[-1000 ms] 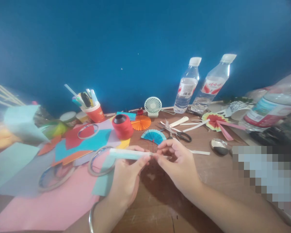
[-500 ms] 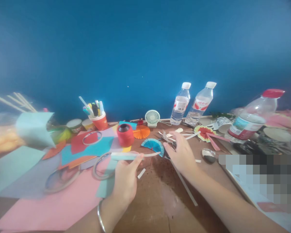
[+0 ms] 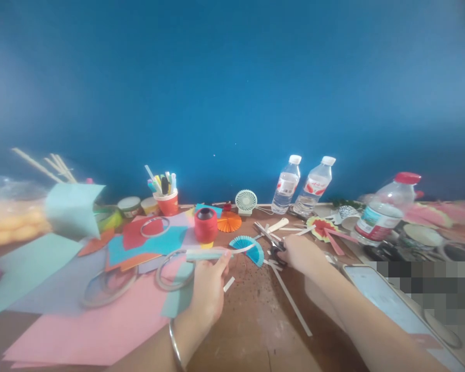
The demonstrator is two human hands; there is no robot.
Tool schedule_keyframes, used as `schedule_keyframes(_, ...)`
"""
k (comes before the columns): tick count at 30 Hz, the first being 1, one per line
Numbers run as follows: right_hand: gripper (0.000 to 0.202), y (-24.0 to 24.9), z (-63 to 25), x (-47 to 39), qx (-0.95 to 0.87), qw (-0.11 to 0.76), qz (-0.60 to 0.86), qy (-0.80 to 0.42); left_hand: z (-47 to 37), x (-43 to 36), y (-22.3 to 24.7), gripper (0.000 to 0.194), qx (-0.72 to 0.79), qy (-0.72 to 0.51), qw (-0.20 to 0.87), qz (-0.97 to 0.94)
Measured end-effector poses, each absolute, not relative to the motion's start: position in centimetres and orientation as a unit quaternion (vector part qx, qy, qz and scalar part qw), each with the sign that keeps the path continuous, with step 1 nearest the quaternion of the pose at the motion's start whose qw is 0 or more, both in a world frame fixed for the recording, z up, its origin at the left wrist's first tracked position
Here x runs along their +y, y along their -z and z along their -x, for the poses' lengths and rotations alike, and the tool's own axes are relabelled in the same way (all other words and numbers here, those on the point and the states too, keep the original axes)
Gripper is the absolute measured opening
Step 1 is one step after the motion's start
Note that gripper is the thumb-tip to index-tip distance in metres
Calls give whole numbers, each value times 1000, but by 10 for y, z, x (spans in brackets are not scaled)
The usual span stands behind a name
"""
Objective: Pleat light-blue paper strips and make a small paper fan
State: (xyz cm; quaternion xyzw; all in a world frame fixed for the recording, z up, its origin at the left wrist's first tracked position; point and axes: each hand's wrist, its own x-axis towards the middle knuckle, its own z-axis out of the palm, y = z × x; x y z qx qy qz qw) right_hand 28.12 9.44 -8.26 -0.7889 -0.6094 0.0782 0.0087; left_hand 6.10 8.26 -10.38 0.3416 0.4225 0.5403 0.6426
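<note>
My left hand (image 3: 208,292) is closed, pinching a folded pale-blue paper strip (image 3: 203,254) between thumb and fingers. A narrow white strip (image 3: 243,249) sticks out of it to the right, above a blue pleated paper fan (image 3: 253,251). My right hand (image 3: 300,254) has its fingers curled at the dark handles of a pair of scissors (image 3: 269,235). The blades lie low over the table and point away to the left; part of the handles is hidden by my fingers. A long white paper strip (image 3: 292,302) and a short white scrap (image 3: 229,284) lie between my hands.
Coloured paper sheets (image 3: 89,330) and tape rolls (image 3: 175,269) spread over the left side. Behind stand a red spool (image 3: 205,230), a pen cup (image 3: 166,203), a small fan (image 3: 246,202) and water bottles (image 3: 287,188). A phone (image 3: 391,305) lies at right.
My right hand has shifted from over the scissors to their handles, its fingers now curled. My left hand still pinches the pale-blue strip. The view has tilted up and turned slightly left.
</note>
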Motion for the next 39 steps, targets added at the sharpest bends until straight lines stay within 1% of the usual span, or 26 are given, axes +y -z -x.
schedule_keyframes(4, 16, 81, -285, 96, -594, 24, 803, -47, -61, 82, 102, 29, 401, -539, 645, -364)
schedule_keyframes(9, 18, 85, -284, 94, -600, 92, 794, 11, -61, 84, 102, 24, 361, -559, 638, -387)
schedule_keyframes(11, 25, 87, -284, 93, -611, 124, 780, 52, -61, 83, 103, 23, 354, -559, 641, -389)
schedule_keyframes(14, 45, 87, -282, 91, -640, 177, 734, 139, -61, 83, 103, 23, 356, -562, 646, -375)
schedule_keyframes(15, 52, 86, -280, 90, -645, 196, 723, 152, -62, 83, 103, 24, 357, -562, 650, -366)
schedule_keyframes(16, 57, 85, -278, 89, -645, 218, 718, 140, -62, 83, 103, 25, 357, -563, 655, -356)
schedule_keyframes(17, 58, 85, -274, 88, -646, 246, 716, 96, -63, 84, 102, 25, 354, -565, 660, -346)
schedule_keyframes(19, 53, 85, -265, 84, -643, 318, 693, -73, -63, 86, 100, 26, 341, -577, 671, -317)
schedule_keyframes(21, 43, 89, -253, 80, -625, 388, 611, -291, -63, 89, 97, 25, 329, -600, 676, -274)
schedule_keyframes(22, 39, 91, -246, 77, -621, 407, 562, -366, -62, 90, 94, 25, 327, -615, 674, -246)
schedule_keyframes(23, 38, 94, -239, 74, -624, 425, 517, -403, -62, 92, 92, 25, 327, -629, 671, -220)
schedule_keyframes(24, 40, 97, -232, 71, -627, 432, 495, -418, -61, 93, 89, 25, 326, -642, 666, -197)
schedule_keyframes(26, 44, 101, -220, 65, -628, 406, 512, -424, -59, 95, 84, 28, 322, -659, 658, -169)
schedule_keyframes(29, 44, 104, -207, 55, -646, 361, 547, -391, -57, 96, 79, 30, 328, -662, 659, -142)
schedule_keyframes(33, 41, 99, -195, 47, -683, 318, 558, -348, -58, 90, 72, 25, 327, -649, 674, -136)
schedule_keyframes(35, 39, 96, -191, 44, -686, 320, 547, -358, -61, 84, 69, 26, 342, -634, 679, -143)
schedule_keyframes(39, 39, 91, -185, 40, -675, 365, 517, -380, -68, 70, 66, 30, 372, -565, 719, -161)
